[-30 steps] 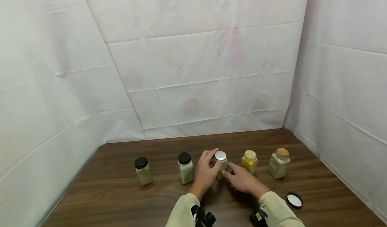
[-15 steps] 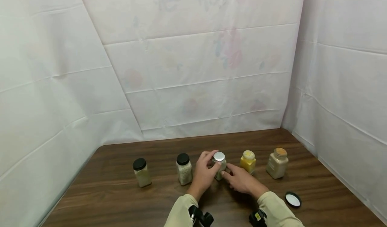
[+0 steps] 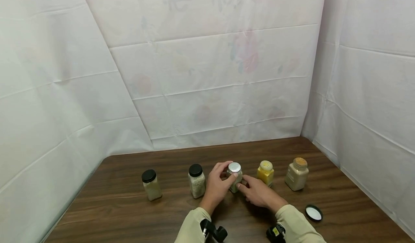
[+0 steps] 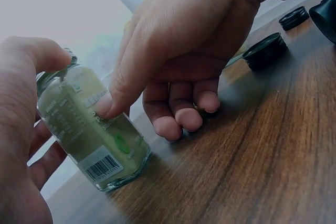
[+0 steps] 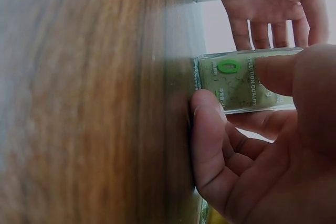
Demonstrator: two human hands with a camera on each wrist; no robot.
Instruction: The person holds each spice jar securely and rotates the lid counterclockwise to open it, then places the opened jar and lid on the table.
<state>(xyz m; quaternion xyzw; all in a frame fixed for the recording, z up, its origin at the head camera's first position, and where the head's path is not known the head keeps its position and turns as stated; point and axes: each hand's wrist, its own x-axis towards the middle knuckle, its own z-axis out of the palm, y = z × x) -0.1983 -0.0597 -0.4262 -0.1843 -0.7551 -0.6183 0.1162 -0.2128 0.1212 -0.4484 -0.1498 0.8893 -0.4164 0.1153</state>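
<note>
We see the left hand (image 3: 215, 187) curled round the upper part of a square, clear glass jar of green stuff (image 4: 100, 135). The right hand (image 3: 259, 193) pinches it lower down. It rests on our brown wooden bench (image 3: 123, 217), between a black-topped glass jar (image 3: 197, 186), left, and a small yellow jar (image 3: 266, 176), right.

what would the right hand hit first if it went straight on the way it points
The silver-topped jar, which the right hand grips; beyond it, probably the left hand, though depth is hard to judge.
</note>
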